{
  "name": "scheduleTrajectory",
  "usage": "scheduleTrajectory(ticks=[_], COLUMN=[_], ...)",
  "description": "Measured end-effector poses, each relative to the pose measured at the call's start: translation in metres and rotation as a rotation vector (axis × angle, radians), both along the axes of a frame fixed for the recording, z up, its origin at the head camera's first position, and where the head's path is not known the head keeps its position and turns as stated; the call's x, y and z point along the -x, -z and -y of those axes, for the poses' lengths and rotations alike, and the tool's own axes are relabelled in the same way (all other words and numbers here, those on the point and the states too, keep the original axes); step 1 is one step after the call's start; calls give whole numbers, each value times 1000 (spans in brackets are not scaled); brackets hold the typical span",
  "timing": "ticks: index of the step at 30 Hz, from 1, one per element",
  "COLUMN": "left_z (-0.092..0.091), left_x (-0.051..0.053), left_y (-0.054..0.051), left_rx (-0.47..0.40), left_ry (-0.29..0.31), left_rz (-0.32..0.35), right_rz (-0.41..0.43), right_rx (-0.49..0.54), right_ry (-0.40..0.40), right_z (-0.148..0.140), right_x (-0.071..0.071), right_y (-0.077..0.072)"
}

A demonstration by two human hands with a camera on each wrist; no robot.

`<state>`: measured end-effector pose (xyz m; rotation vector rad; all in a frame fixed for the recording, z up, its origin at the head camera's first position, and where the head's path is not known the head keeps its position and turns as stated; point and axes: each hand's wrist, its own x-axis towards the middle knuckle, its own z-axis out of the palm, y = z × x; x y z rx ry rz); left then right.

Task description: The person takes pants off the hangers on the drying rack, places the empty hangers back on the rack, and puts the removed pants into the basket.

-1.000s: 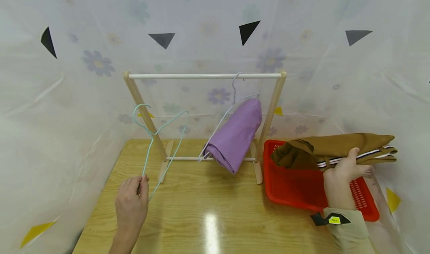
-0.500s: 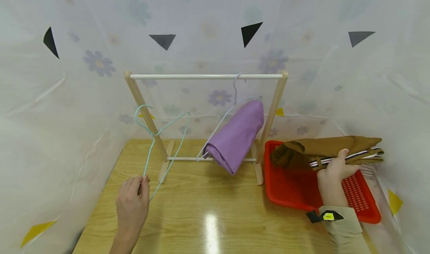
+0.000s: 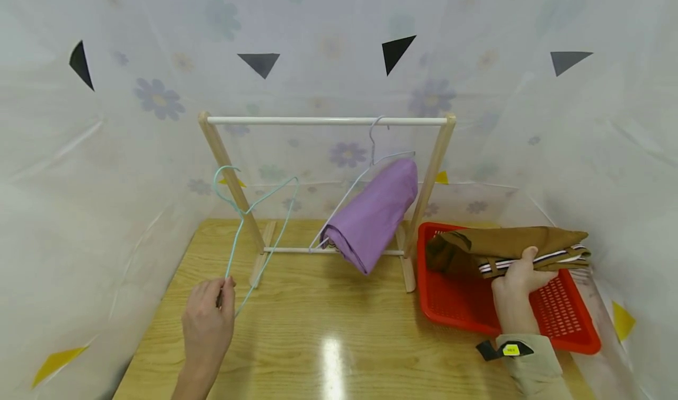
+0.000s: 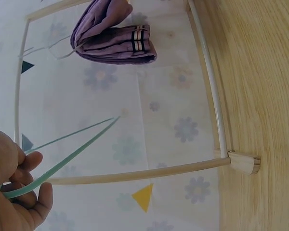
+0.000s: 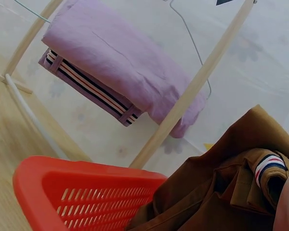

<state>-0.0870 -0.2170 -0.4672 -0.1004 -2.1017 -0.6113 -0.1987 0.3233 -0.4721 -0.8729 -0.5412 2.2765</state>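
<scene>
The left hand pinches the lower part of a mint-green wire hanger, held upright in front of the rack's left post. In the left wrist view its fingers curl round the hanger wire. At the right, the right hand grips folded brown trousers with a striped waistband, above a red basket. Part of the brown cloth hangs down into the basket in the right wrist view. Purple trousers hang folded over a pale hanger on the rack.
A rack with a white top bar and wooden posts stands on the wooden table, its feet near the back edge. Flower-patterned sheeting with coloured triangles surrounds the table at the back and sides.
The right hand and the brown trousers have moved left and slightly down, lower over the red basket. The left hand and the mint hanger are nearly still.
</scene>
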Motion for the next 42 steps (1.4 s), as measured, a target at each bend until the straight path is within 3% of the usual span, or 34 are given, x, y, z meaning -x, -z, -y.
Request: scheduleTrajectory(ticks=[7,24,36,42], left_z=[-1,-2,-3,-2], left_x=[1,3,3,4], left_y=[-1,2,2,2], left_rx=[-4,-5,6,11], left_ry=[3,23,17,15], left_rz=[-3,22,54,73], right_rz=[98,242,232,336], right_rx=[-27,-69,-45,-30], right_ry=[-63,-108,-94,-166], right_z=[6,10,11,11], right_x=[-5,-29,-39,-45], right_y=[4,26,39,42])
